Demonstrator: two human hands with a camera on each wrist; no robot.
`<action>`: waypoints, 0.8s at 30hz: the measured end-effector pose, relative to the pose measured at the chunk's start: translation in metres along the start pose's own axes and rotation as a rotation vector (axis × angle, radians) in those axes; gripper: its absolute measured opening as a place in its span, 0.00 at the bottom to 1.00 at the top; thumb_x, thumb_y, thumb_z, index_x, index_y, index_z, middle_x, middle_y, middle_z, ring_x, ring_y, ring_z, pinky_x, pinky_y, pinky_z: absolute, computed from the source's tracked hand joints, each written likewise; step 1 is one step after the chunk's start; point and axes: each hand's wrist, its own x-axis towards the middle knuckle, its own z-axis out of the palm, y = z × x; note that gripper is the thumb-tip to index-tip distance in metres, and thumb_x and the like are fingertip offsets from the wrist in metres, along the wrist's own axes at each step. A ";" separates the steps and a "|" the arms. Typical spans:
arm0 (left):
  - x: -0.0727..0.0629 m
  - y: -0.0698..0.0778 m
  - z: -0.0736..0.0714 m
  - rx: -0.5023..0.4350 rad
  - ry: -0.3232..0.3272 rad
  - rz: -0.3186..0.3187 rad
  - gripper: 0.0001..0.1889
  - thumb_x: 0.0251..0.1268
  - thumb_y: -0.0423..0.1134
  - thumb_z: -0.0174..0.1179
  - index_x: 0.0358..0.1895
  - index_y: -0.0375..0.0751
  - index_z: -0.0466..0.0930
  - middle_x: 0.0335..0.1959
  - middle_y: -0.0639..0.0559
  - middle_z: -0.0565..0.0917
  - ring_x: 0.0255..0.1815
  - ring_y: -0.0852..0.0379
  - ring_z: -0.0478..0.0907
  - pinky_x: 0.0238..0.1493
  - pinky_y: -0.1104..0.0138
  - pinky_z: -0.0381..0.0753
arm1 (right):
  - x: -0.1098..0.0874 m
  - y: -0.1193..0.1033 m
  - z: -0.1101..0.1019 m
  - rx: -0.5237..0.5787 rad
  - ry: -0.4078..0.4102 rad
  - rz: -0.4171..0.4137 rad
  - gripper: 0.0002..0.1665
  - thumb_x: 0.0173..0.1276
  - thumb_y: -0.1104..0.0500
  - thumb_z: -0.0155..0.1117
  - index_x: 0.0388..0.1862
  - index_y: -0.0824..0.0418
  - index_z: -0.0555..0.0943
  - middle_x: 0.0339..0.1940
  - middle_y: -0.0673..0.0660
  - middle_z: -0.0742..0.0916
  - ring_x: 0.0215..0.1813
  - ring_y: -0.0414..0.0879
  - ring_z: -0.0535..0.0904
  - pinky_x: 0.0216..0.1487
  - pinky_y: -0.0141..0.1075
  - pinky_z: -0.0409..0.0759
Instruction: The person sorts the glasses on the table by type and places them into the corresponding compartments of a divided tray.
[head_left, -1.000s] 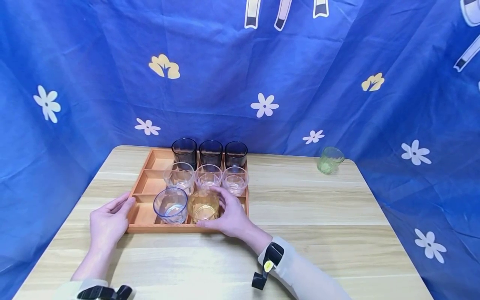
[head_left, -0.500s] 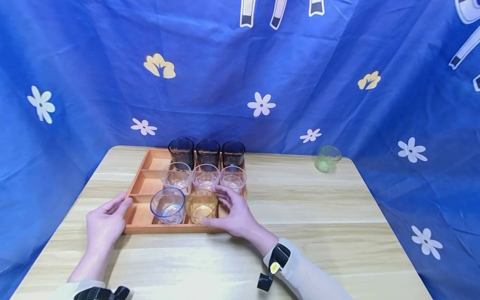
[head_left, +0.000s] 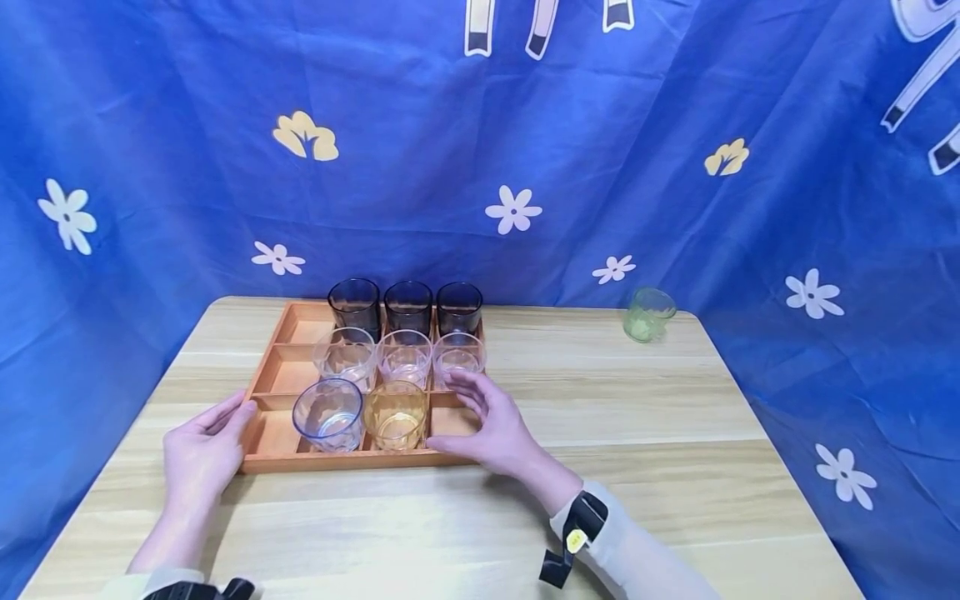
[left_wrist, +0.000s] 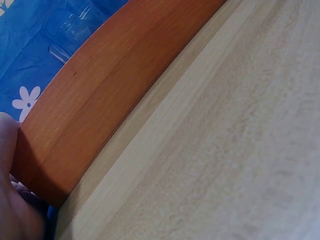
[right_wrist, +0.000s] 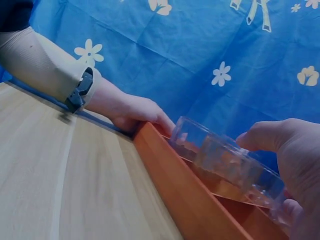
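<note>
A divided wooden tray (head_left: pixel 330 463) holds three rows of glasses. My left hand (head_left: pixel 201 450) grips the tray's left side near its front corner, thumb over the edge. My right hand (head_left: pixel 497 427) is just right of an amber glass (head_left: pixel 396 417), fingers spread and apart from it, over the front right compartment (head_left: pixel 452 419). The amber glass stands upright in the front row beside a blue-rimmed clear glass (head_left: pixel 328 417). Behind them are a clear glass (head_left: pixel 345 360) and two pinkish ones (head_left: pixel 405 360). Three dark glasses (head_left: pixel 408 310) form the back row.
A green glass (head_left: pixel 648 317) stands alone at the table's far right corner. Compartments (head_left: pixel 288 369) along the tray's left side hold no glass. A blue patterned curtain (head_left: pixel 420 150) rises behind the wooden table (head_left: pixel 600 400).
My right hand has let go of the amber glass and drawn back to the right, fingers opening. The glass stays in its compartment. My left hand keeps its grip on the tray.
</note>
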 end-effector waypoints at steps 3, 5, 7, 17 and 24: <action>0.000 -0.001 0.000 0.008 0.009 0.017 0.25 0.70 0.49 0.73 0.66 0.43 0.85 0.48 0.70 0.87 0.43 0.84 0.79 0.40 0.86 0.77 | -0.004 -0.003 -0.010 -0.009 0.006 0.003 0.57 0.52 0.70 0.86 0.78 0.72 0.65 0.76 0.67 0.75 0.77 0.64 0.69 0.78 0.43 0.65; 0.000 -0.001 0.001 0.008 0.009 0.019 0.25 0.70 0.49 0.73 0.66 0.43 0.84 0.48 0.70 0.87 0.44 0.84 0.79 0.41 0.87 0.76 | -0.007 -0.004 -0.018 -0.019 0.018 -0.004 0.56 0.53 0.70 0.85 0.77 0.73 0.65 0.75 0.67 0.76 0.76 0.63 0.70 0.78 0.41 0.66; 0.000 0.000 0.001 0.011 0.008 0.018 0.25 0.70 0.49 0.73 0.66 0.43 0.84 0.48 0.69 0.87 0.44 0.83 0.79 0.41 0.87 0.76 | -0.010 -0.007 -0.026 -0.035 0.035 -0.015 0.55 0.52 0.70 0.86 0.77 0.73 0.66 0.74 0.64 0.78 0.76 0.62 0.71 0.77 0.41 0.67; -0.001 0.001 0.000 0.019 0.006 0.013 0.25 0.71 0.49 0.72 0.66 0.44 0.84 0.50 0.68 0.87 0.45 0.83 0.79 0.41 0.87 0.76 | -0.029 -0.015 -0.069 -0.061 0.125 -0.074 0.53 0.51 0.75 0.85 0.75 0.73 0.69 0.71 0.64 0.80 0.74 0.63 0.73 0.76 0.42 0.69; -0.002 0.000 0.000 0.030 0.005 0.019 0.25 0.71 0.50 0.72 0.66 0.43 0.84 0.50 0.67 0.87 0.47 0.82 0.79 0.42 0.87 0.76 | -0.037 -0.016 -0.102 -0.082 0.209 -0.134 0.52 0.49 0.79 0.82 0.74 0.75 0.68 0.70 0.67 0.80 0.73 0.64 0.73 0.76 0.43 0.70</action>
